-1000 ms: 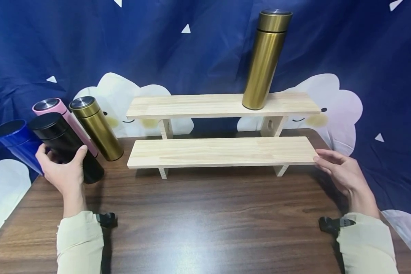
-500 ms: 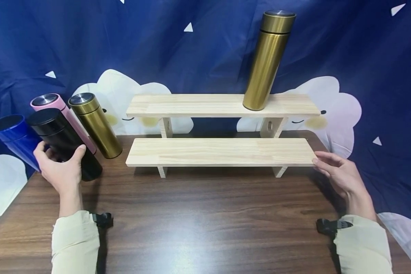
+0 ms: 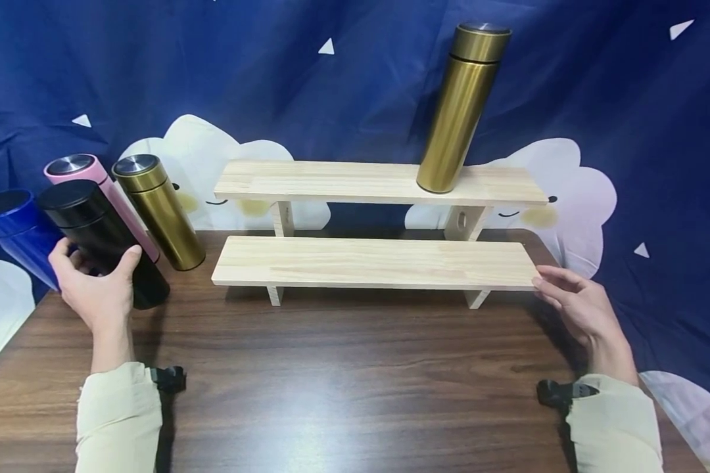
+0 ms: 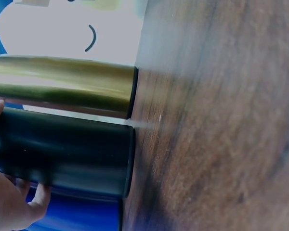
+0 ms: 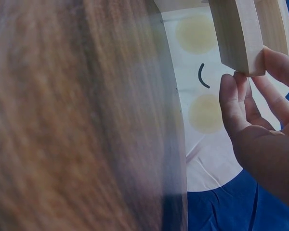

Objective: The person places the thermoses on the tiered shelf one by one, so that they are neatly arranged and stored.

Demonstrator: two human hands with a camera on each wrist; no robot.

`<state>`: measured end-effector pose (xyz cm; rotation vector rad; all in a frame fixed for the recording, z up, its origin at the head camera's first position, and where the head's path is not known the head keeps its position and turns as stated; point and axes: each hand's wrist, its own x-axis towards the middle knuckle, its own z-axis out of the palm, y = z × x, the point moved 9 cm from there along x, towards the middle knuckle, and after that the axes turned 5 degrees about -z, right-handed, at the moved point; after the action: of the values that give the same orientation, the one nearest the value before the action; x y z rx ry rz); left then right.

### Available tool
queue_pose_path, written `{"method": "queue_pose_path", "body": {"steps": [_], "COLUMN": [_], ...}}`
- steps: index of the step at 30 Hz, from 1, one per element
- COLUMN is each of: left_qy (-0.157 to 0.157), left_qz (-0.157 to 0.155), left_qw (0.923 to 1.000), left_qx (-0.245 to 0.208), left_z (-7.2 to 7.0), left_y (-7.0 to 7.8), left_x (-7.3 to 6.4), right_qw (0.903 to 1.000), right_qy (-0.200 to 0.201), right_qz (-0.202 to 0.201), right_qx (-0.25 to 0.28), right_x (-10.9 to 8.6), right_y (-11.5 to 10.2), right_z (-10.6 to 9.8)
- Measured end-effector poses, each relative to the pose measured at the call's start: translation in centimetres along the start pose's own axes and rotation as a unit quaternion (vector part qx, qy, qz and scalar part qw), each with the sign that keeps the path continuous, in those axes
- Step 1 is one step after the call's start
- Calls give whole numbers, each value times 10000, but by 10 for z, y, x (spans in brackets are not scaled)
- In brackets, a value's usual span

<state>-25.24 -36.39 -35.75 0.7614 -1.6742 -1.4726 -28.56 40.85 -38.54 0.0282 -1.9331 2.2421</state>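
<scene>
My left hand (image 3: 97, 289) grips a black thermos bottle (image 3: 108, 240), its thumb on the near right side and its fingers round the left. The bottle's base is at the table top in the left wrist view. Close around it stand a blue bottle (image 3: 20, 233), a pink bottle (image 3: 118, 197) partly hidden behind it, and a gold bottle (image 3: 162, 217) on its right. At the other side, my right hand (image 3: 582, 312) holds the right end of the lower board of a two-tier wooden shelf (image 3: 373, 263). Its fingertips and thumb meet the board's corner (image 5: 255, 65).
Another gold bottle (image 3: 464, 108) stands upright on the right part of the upper board (image 3: 325, 180). The brown wood-grain table (image 3: 355, 387) lies in front of the shelf. A dark blue cloth with white clouds (image 3: 568, 203) hangs behind it.
The whole head view has shifted slightly, carrying hands, bottles and shelf a little leftward together. Both hands keep the same hold on the black thermos bottle and the shelf end.
</scene>
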Motion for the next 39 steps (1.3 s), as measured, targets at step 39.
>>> {"method": "queue_pose_path", "body": {"steps": [39], "left_qy": [-465], "left_qz": [1033], "left_qw": [9910], "left_qx": [718], "left_z": [21], "left_y": [30], "left_x": [-12], "right_qw": [9996], "right_qy": [56], "right_qz": [14], "right_qx": [-290], "right_x": [0], "right_y": [0], "right_z": [-3]}}
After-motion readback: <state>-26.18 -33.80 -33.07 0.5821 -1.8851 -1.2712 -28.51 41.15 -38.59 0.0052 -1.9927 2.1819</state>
